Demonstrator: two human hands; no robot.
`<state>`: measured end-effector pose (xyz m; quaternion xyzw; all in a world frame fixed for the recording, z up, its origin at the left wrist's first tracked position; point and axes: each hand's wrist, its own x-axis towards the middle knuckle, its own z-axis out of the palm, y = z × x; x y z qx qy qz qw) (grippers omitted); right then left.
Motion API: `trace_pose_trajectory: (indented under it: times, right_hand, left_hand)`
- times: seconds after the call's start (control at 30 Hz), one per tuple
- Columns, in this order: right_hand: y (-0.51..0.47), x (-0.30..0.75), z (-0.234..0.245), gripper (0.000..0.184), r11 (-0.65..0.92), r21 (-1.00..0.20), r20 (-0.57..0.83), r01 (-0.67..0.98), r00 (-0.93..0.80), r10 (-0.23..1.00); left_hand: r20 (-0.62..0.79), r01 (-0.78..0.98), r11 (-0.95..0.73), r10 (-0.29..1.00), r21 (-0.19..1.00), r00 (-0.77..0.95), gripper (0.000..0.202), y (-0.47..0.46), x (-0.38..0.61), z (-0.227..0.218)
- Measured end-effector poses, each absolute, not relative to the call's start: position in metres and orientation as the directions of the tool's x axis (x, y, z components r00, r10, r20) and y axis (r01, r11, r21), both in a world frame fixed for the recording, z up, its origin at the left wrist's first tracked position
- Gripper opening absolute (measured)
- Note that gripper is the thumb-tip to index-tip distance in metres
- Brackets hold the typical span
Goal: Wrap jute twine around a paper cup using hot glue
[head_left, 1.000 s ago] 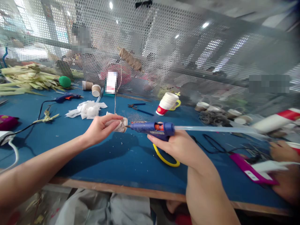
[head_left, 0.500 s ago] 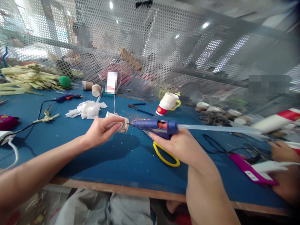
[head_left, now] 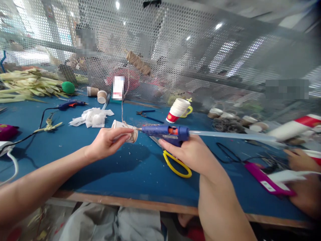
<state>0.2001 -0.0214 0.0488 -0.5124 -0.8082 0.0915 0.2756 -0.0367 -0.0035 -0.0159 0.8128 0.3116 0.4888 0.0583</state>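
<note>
My left hand [head_left: 106, 142] is closed round a small paper cup [head_left: 123, 129] held on its side above the blue table [head_left: 120, 167]; twine runs up from the cup to a twine spool [head_left: 138, 63] on the mesh screen. My right hand [head_left: 193, 154] grips a blue glue gun [head_left: 167, 132] with a long clear glue stick [head_left: 233, 135] out of its back. The gun's nozzle touches the cup's base end. Yellow-handled scissors [head_left: 175, 164] lie under my right hand.
A perforated metal screen [head_left: 175, 50] backs the table. On the table lie a second glue gun [head_left: 69, 105], white scraps [head_left: 91, 117], pliers [head_left: 147, 115], a wrapped red cup [head_left: 178, 110] and green leaves [head_left: 27, 85]. Another person's hands [head_left: 301, 177] work at the right with a magenta tool [head_left: 265, 179].
Both hands rose slightly with the cup and glue gun; the nozzle stays against the cup's end. The cup has turned a little, showing more of its open rim.
</note>
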Motion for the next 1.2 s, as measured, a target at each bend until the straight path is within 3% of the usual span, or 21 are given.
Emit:
trace_pose_trajectory:
  times: [0.4,0.7,1.0,1.2]
  right_hand:
    - [-0.0177,0.2011,0.0450,0.014,0.496,-0.386,0.384,0.778,-0.353,0.853]
    - [-0.0237,0.2021,0.0465,0.017,0.478,-0.407,0.343,0.778,-0.354,0.870]
    - [-0.0196,0.2025,0.0474,0.014,0.484,-0.399,0.378,0.779,-0.341,0.860]
    - [-0.0224,0.2022,0.0477,0.011,0.481,-0.384,0.375,0.788,-0.343,0.861]
  left_hand:
    - [0.764,0.448,-0.840,0.498,0.308,0.409,0.022,-0.0016,-0.0392,-0.0198]
    - [0.743,0.463,-0.793,0.573,0.396,0.345,0.022,0.0006,-0.0394,-0.0153]
    - [0.756,0.451,-0.829,0.519,0.331,0.399,0.023,-0.0027,-0.0394,-0.0181]
    - [0.746,0.439,-0.808,0.559,0.392,0.363,0.022,-0.0029,-0.0382,-0.0154]
